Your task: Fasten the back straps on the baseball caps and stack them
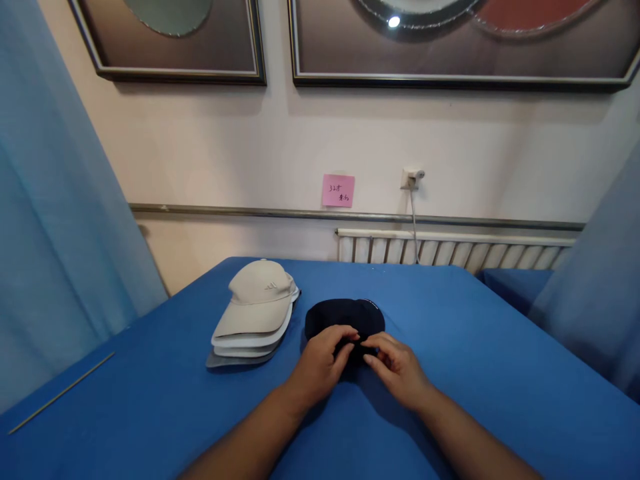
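A dark navy cap (345, 317) lies on the blue table (475, 373) right in front of me. My left hand (320, 363) and my right hand (397, 367) both rest on its near edge, fingers curled and pinching the fabric where they meet. To the left of the dark cap sits a stack of light caps (255, 310), a beige one on top with white and grey brims showing beneath it. Neither hand touches that stack.
A thin wooden stick (60, 393) lies near the table's left edge. Blue curtains (55, 220) hang on both sides. Behind the table are a radiator (450, 250), a pink note (338, 191) on the wall, and a plugged-in cable (413, 200).
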Demonstrator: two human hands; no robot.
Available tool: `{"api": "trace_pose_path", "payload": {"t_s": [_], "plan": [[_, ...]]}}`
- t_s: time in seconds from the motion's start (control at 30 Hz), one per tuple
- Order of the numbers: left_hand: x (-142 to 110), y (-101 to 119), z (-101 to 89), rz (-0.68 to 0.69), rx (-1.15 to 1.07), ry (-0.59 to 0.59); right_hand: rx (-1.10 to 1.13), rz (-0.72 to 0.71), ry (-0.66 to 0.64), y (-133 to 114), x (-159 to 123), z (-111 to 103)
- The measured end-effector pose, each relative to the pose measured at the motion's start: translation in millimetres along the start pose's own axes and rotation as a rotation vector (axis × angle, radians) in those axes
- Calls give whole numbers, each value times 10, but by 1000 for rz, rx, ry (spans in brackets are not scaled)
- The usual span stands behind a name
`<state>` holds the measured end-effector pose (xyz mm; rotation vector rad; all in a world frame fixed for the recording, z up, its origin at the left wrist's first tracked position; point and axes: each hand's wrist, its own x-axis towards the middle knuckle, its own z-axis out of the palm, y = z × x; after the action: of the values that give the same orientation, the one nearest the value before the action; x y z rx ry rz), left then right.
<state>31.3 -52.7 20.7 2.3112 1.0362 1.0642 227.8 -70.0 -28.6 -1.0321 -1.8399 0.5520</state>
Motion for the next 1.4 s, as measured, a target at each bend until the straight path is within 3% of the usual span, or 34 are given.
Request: {"api": "trace_pose_path", "payload": {"t_s": [0.1,0.33,0.57,0.73,0.9,1.03,1.27,1.4], "plan": [[-3,-8,-8,18,19,-36,-51,26,-21,11,4,7],[18,19,-61,22,139,-121,-66,7,94,21,13,7],[14,-10,-34,75,121,-77,-226,-39,-9,10,9,-19],[-24,26,10,183,60,-61,-405,-6,145,95,28,0],[-49,48,32,251,82,-33,-402,89,266,148,19,33],[-44,35,20,256,125,-14,-268,98,227,140,-7,41],[1,-44,-5,163,180,4,-213,-32,108,9,10,-40],[-13,-51,9,209,148,-19,-61,-25,-7,-52,9,-35]]}}
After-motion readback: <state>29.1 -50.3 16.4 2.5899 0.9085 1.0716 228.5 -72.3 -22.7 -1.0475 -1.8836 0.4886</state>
